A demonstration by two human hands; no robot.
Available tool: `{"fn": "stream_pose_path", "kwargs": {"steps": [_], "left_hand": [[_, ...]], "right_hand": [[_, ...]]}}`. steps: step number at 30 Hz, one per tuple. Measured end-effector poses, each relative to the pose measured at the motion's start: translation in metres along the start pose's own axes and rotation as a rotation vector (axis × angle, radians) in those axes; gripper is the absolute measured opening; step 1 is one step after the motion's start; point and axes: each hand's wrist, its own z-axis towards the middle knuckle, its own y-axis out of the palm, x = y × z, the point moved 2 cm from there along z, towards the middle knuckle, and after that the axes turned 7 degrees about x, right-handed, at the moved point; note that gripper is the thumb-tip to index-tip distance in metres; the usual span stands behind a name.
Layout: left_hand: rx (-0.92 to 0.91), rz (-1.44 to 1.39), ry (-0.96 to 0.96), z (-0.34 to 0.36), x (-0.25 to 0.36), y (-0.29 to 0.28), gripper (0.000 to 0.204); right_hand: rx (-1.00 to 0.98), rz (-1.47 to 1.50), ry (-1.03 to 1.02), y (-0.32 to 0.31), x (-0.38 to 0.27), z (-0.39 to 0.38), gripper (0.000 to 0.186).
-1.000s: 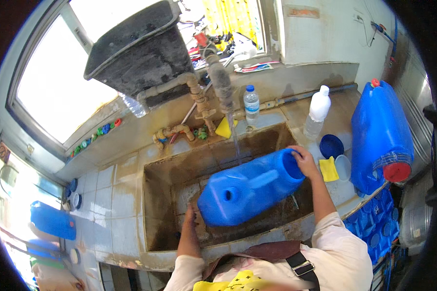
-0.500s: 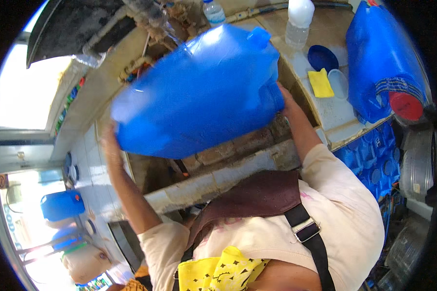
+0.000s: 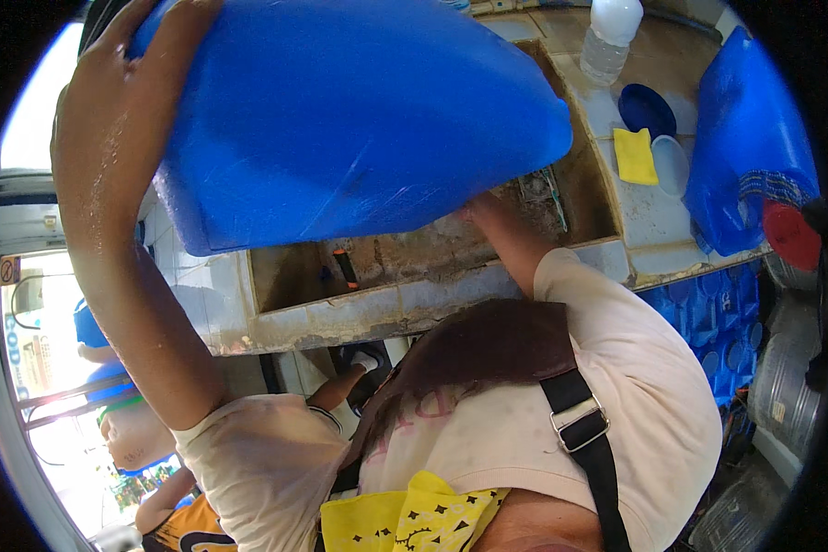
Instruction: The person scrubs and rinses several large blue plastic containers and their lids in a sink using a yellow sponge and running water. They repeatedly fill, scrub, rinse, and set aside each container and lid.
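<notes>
A large blue plastic water jug [image 3: 359,120] fills the upper middle, tilted and held over the tiled sink basin [image 3: 607,198]. My left hand [image 3: 152,60] grips its raised left end, with the fingers spread over the top edge. Wet drops glisten on that forearm. Beneath the jug's lower right side, my right hand [image 3: 480,210] bears it from below; its fingers are mostly hidden by the jug. Inside the basin lies a dark tool with an orange end [image 3: 345,269], next to a thin, pale green-white strip [image 3: 557,200].
On the right counter stand a clear bottle with a white top [image 3: 607,46], a dark blue lid [image 3: 647,110], a yellow cloth [image 3: 635,156], a pale oval dish [image 3: 670,166] and another blue jug [image 3: 750,147] with a red cap. Blue crates [image 3: 708,322] are below. Another person's orange garment [image 3: 193,526] shows lower left.
The jug has come closer and turned, its left end lifted. My left hand has risen to its upper left edge; my right hand has moved from its right end to underneath.
</notes>
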Motion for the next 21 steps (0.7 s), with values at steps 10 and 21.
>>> {"fn": "stream_pose_path", "kwargs": {"steps": [10,21], "left_hand": [[-0.105,0.220,0.087,-0.005,-0.001,-0.009,0.059],[-0.041,-0.205,-0.469,-0.134,-0.298,0.160,0.034]], "right_hand": [[0.055,0.001,-0.041,-0.004,-0.018,-0.006,0.046],[0.208,-0.526,-0.293,0.008,-0.114,-0.080,0.044]]}}
